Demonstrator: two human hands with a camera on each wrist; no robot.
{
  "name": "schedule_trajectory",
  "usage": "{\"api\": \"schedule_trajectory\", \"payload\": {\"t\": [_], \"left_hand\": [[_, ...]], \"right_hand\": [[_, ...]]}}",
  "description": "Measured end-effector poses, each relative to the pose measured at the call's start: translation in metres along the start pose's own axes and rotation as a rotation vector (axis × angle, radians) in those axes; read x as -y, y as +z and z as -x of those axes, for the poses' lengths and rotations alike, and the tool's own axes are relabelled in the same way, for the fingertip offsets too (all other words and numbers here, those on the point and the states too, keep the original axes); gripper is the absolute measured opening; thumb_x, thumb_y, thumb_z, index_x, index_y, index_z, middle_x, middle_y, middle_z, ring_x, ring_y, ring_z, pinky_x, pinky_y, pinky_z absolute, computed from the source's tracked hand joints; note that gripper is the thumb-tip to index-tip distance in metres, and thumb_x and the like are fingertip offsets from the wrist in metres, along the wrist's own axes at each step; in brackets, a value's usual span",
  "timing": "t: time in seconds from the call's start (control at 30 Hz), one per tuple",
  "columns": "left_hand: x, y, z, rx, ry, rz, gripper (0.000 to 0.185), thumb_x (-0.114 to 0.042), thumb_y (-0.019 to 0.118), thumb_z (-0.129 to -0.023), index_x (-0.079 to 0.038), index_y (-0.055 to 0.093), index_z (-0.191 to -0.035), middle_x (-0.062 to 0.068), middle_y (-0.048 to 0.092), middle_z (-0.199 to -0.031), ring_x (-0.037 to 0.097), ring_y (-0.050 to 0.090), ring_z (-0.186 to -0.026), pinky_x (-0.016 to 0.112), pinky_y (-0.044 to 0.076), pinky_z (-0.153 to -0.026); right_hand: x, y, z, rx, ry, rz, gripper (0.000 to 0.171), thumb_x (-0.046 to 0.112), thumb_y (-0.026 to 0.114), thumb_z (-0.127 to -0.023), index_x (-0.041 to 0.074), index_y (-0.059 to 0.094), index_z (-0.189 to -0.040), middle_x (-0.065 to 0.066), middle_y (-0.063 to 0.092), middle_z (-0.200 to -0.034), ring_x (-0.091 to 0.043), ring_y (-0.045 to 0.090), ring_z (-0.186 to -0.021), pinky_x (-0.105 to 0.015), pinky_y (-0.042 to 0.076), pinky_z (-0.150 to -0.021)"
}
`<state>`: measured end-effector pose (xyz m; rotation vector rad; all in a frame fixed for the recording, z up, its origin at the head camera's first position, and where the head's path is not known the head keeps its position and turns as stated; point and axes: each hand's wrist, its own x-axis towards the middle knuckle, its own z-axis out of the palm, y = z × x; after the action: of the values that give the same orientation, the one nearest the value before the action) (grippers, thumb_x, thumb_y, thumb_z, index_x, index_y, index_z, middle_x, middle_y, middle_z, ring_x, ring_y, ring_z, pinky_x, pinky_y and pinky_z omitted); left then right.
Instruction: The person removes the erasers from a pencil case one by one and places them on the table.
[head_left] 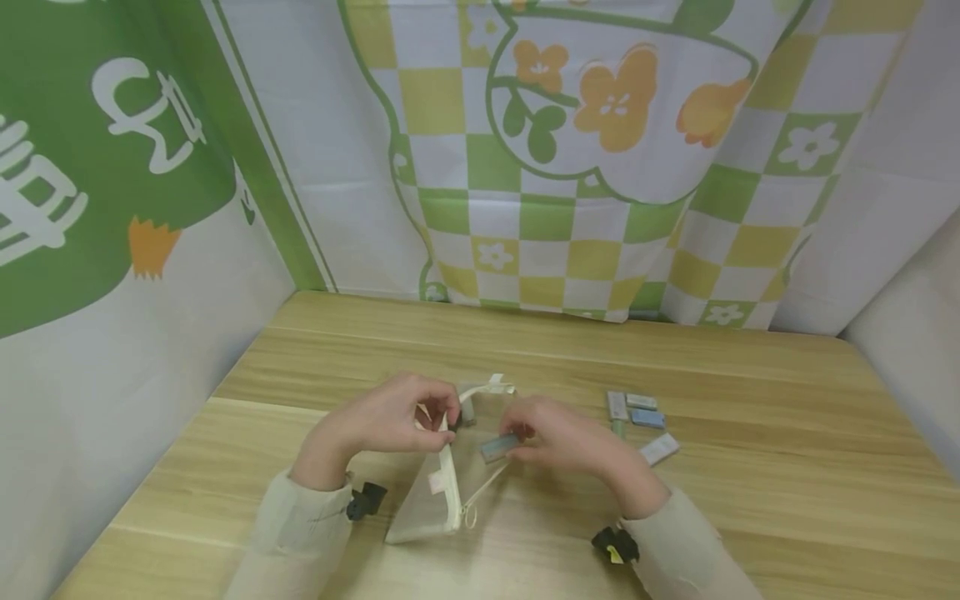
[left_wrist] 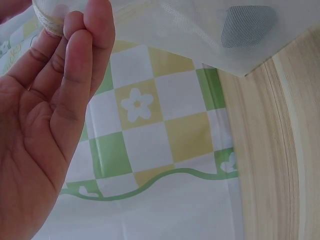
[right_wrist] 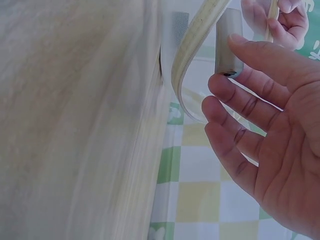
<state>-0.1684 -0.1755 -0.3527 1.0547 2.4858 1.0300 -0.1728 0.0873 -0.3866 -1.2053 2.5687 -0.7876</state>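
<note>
My left hand (head_left: 401,417) pinches one zippered edge of a see-through mesh pouch (head_left: 422,510) with cream trim, holding its mouth apart. My right hand (head_left: 558,437) grips a small grey-blue rectangular block (head_left: 497,448) between thumb and fingers, at the pouch's mouth. In the right wrist view the block (right_wrist: 227,45) has rounded edges and a dark spot on its end, close beside the curved zipper strip (right_wrist: 187,65). A grey shape (left_wrist: 249,26) shows through the mesh in the left wrist view.
Right of the right hand, several small blocks lie on the wooden table (head_left: 750,467): a grey one (head_left: 617,405), a pale one (head_left: 641,402), a blue one (head_left: 648,417) and a whitish one (head_left: 660,449). A patterned curtain (head_left: 543,217) hangs behind the table.
</note>
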Motion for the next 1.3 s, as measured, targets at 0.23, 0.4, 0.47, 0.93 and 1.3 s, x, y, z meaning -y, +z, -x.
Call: {"api": "schedule_trajectory", "payload": {"t": [0.23,0.4,0.47,0.93,1.3], "left_hand": [[0.001,0.000,0.001,-0.001,0.010,0.003,0.007,-0.012,0.069,-0.082,-0.013,0.063,-0.087,-0.007,0.065,-0.083,0.006,0.061,-0.075,0.025,0.056,-0.073],[0.003,0.000,0.000,0.001,0.015,0.008,0.007,-0.012,0.068,-0.082,-0.013,0.064,-0.087,-0.006,0.065,-0.082,0.006,0.061,-0.075,0.026,0.056,-0.073],[0.003,0.000,-0.001,0.002,0.015,0.006,0.007,-0.013,0.068,-0.082,-0.012,0.064,-0.088,-0.006,0.065,-0.082,0.006,0.060,-0.075,0.026,0.056,-0.073],[0.001,0.001,0.000,0.010,0.004,0.004,0.007,-0.012,0.067,-0.082,-0.014,0.063,-0.088,-0.006,0.065,-0.083,0.006,0.061,-0.076,0.026,0.056,-0.073],[-0.001,0.000,0.000,0.012,0.000,0.000,0.007,-0.013,0.067,-0.082,-0.015,0.063,-0.087,-0.007,0.064,-0.081,0.007,0.060,-0.074,0.026,0.055,-0.073]], "right_hand": [[-0.003,0.001,0.005,-0.014,0.009,0.008,0.017,0.014,0.075,-0.085,0.009,0.070,-0.100,0.002,0.069,-0.093,-0.008,0.061,-0.085,-0.025,0.053,-0.080],[-0.007,0.001,0.010,-0.020,0.010,0.023,0.018,0.015,0.075,-0.085,0.009,0.070,-0.101,0.001,0.070,-0.094,-0.009,0.062,-0.086,-0.026,0.054,-0.081],[-0.008,0.002,0.013,-0.025,0.011,0.031,0.019,0.016,0.075,-0.085,0.009,0.070,-0.101,0.001,0.070,-0.094,-0.008,0.063,-0.086,-0.026,0.054,-0.081],[-0.012,0.002,0.025,-0.045,0.040,0.013,0.015,0.017,0.075,-0.085,0.013,0.070,-0.098,0.005,0.069,-0.095,-0.010,0.065,-0.091,-0.030,0.055,-0.086],[-0.014,-0.001,0.035,-0.047,0.066,-0.002,0.017,0.016,0.074,-0.085,0.013,0.069,-0.100,0.005,0.068,-0.097,-0.012,0.064,-0.094,-0.032,0.055,-0.087]]}}
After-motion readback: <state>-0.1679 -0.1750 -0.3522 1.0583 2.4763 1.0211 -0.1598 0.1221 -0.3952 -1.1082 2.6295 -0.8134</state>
